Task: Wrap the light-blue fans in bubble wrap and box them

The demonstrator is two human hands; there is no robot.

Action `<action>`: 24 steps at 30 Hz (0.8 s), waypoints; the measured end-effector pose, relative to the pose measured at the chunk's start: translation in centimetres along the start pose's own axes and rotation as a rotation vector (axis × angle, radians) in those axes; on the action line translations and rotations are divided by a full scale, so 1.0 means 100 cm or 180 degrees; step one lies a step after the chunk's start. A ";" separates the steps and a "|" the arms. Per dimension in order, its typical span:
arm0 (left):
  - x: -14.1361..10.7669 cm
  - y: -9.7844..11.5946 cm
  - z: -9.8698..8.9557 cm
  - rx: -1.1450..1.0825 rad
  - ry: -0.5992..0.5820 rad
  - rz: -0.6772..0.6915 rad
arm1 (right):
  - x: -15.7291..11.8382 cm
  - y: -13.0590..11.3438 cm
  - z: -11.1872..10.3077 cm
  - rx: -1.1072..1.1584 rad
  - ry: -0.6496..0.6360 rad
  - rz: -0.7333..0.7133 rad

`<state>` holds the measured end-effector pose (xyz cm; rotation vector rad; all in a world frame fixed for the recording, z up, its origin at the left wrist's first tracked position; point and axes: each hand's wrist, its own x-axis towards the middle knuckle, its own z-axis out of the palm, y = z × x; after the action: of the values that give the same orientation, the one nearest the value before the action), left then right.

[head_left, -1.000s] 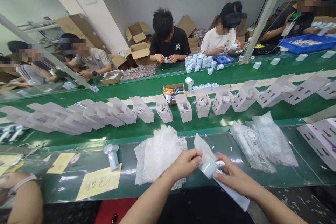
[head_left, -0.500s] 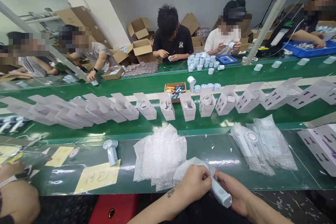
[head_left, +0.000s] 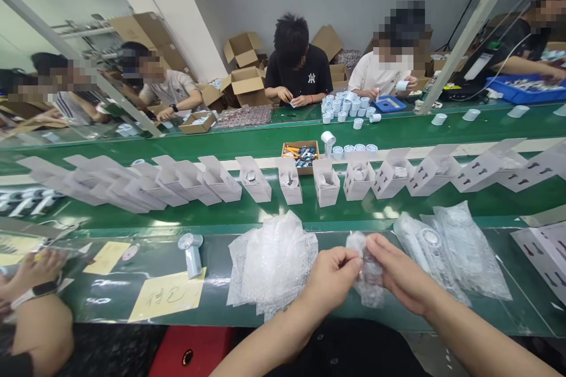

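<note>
Both my hands are closed around a clear bubble-wrap bag [head_left: 371,290] above the front of the bench. A pale blue rounded part shows at the bag's top end, and the rest of that device is mostly hidden. My left hand [head_left: 333,277] pinches the bag's left side near the top. From the right, my right hand [head_left: 400,274] grips the same bag. Left of them lies a pile of bubble-wrap bags [head_left: 274,265]. On the right, bagged light-blue devices [head_left: 427,247] lie close to my right hand.
A light-blue hair-dryer-shaped device [head_left: 191,254] lies at the left, by a yellow paper [head_left: 165,297]. Open white boxes [head_left: 327,185] line the green belt. A co-worker's hand [head_left: 38,274] is at far left. Printed boxes [head_left: 546,262] stand at right; a red stool [head_left: 190,347] sits below.
My hands have moved up and forward over the bench. The pale blue handle that stuck out toward me is now turned away, with bubble wrap hanging below the rounded end.
</note>
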<state>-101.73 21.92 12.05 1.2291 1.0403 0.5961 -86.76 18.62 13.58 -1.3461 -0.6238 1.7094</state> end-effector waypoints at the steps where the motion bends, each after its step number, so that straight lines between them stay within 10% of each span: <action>1: 0.005 -0.001 0.000 0.0178 0.0181 0.0133 | 0.009 -0.002 0.009 0.0283 -0.0029 0.0036; 4: 0.020 -0.002 -0.013 0.0508 0.0528 0.0297 | 0.038 -0.002 0.029 0.0526 -0.0027 0.0043; 9: 0.018 0.024 -0.081 0.0145 -0.0304 -0.0063 | 0.077 -0.005 0.053 0.0417 -0.0771 0.0047; 13: -0.001 0.057 -0.146 0.1237 0.0713 0.0754 | 0.098 -0.025 0.082 -0.0049 -0.1214 0.0129; 17: -0.010 0.061 -0.179 0.1532 -0.0209 0.0830 | 0.115 -0.059 0.112 -0.0883 -0.2040 -0.0104; 20: -0.011 0.046 -0.187 0.1792 0.0092 0.0579 | 0.125 -0.078 0.132 -0.2153 -0.2279 -0.1083; 24: -0.011 0.027 -0.202 0.1850 0.1061 0.0294 | 0.140 -0.073 0.167 -0.4251 -0.1548 -0.2894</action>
<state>-119.63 31.14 15.16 1.7282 1.5098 0.6023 -101.15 36.24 16.98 -1.0187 -2.4741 0.7089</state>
